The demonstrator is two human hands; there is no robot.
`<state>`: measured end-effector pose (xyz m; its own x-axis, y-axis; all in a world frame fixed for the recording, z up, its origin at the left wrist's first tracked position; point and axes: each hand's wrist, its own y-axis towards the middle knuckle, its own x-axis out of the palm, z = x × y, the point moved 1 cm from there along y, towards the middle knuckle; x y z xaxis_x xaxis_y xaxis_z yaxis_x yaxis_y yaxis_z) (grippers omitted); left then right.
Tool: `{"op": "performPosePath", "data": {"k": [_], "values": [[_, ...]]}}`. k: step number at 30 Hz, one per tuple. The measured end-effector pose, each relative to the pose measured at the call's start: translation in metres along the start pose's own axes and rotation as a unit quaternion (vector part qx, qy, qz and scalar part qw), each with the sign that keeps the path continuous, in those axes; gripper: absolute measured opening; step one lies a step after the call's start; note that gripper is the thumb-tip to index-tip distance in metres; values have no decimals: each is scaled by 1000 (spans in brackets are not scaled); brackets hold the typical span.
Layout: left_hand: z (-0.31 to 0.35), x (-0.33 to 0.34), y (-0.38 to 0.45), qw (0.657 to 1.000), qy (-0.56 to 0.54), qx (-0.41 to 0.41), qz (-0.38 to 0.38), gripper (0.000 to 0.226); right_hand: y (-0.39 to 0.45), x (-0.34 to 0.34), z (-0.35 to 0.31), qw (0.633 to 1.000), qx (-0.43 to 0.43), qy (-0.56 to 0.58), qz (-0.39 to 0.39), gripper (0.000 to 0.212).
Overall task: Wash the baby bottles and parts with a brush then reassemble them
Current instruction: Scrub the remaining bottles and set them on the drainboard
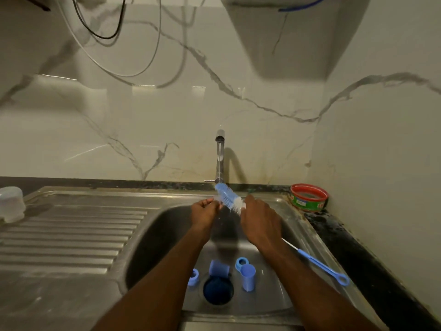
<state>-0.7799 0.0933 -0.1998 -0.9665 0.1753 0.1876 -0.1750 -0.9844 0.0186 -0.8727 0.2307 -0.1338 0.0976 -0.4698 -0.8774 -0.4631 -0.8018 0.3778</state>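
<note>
Holding the bottle brush [229, 195] by its stem at the centre of the frame, the right hand [260, 220] grasps it under the tap [220, 158], while the left hand [205, 210] pinches a small clear part that I cannot identify against the bristles. Lower in the sink [167, 225], blue caps [247, 275] and rings [241, 262] lie around the drain [218, 291]. A red-rimmed tub [309, 197] stands at the right, and a clear bottle [12, 204] at the left edge.
</note>
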Motion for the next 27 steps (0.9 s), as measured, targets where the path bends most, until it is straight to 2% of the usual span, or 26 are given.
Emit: {"op": "performPosePath", "data": {"k": [6,13,16,20,24,27], "values": [[2,0,8,999,-5,25,36,10,0,0,-5,1000,-12,-1,0,29],[2,-7,6,991,-90,-58,86,33,-8,-3,-8,999,-30,-8,7,28],[3,-8,6,990,-73,-54,103,28,-8,-7,-6,999,-11,-3,37,29],[1,-5,2,994,-59,-53,79,20,-7,-10,-5,999,4,-8,53,34],[-2,-2,0,998,-11,-26,63,17,-7,-2,-13,1000,-3,-16,22,35],[-6,-1,2,999,-6,-39,15,18,-1,3,-15,999,3,-33,2,39]]}}
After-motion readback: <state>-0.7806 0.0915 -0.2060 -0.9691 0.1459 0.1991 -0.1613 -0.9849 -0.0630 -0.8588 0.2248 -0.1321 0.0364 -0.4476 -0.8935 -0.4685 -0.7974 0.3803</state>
